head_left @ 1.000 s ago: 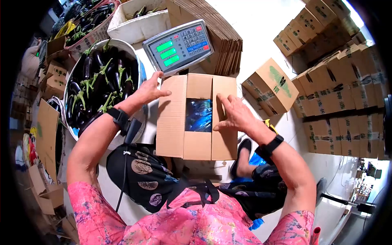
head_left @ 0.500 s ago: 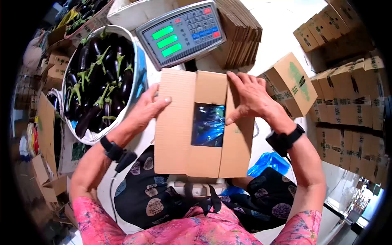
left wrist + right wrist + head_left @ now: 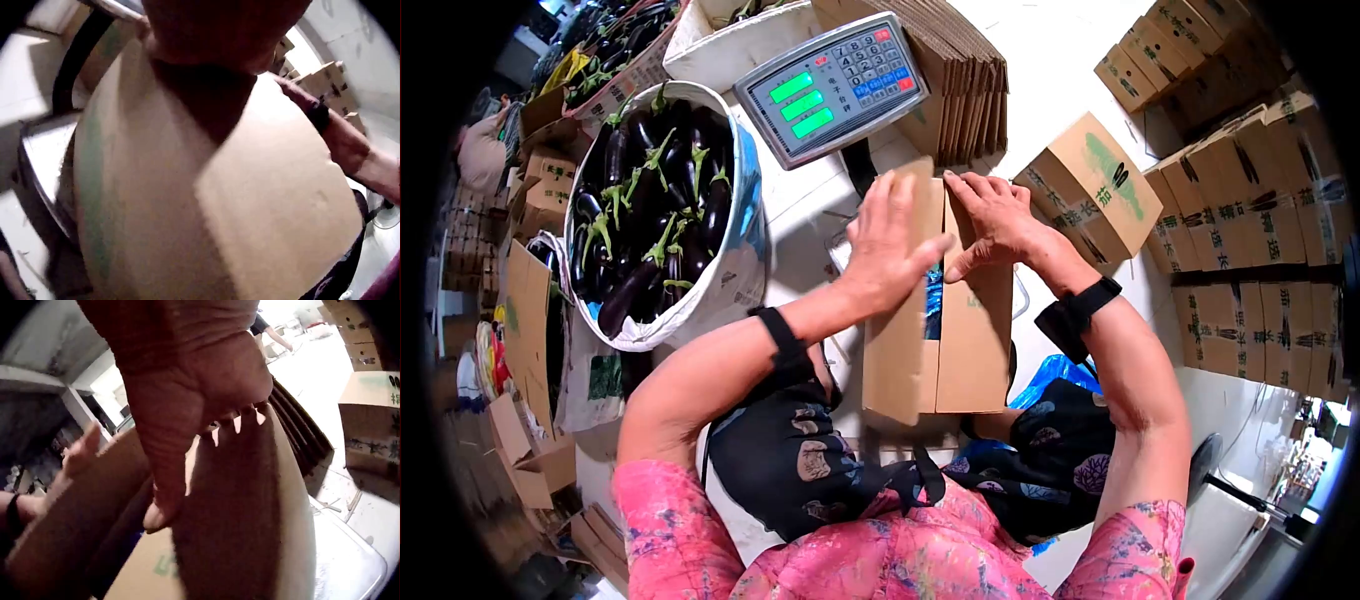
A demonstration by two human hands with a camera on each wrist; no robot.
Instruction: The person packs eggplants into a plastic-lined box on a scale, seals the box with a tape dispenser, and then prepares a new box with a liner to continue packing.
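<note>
Checking head view from my station: white tiled floor, round white bucket of dark purple eggplants at left, grey scale display with green-lit readouts ahead, flattened brown cardboard stack beside it, printed brown cartons piled right. Rectangular brown cardboard box sits between the hands, before the wearer; raised flap at left, shiny blue plastic in the gap. Left hand presses that flap, fingers extended; right hand lies spread on the box's other side, thumb at the gap. Left wrist: plain flap and green-smudged side fill my feed; hand too dark, can't tell its grip there. Right wrist: thumb tip down on cardboard, light between the fingers; I see a pale metal-rimmed platform beside the box.
</note>
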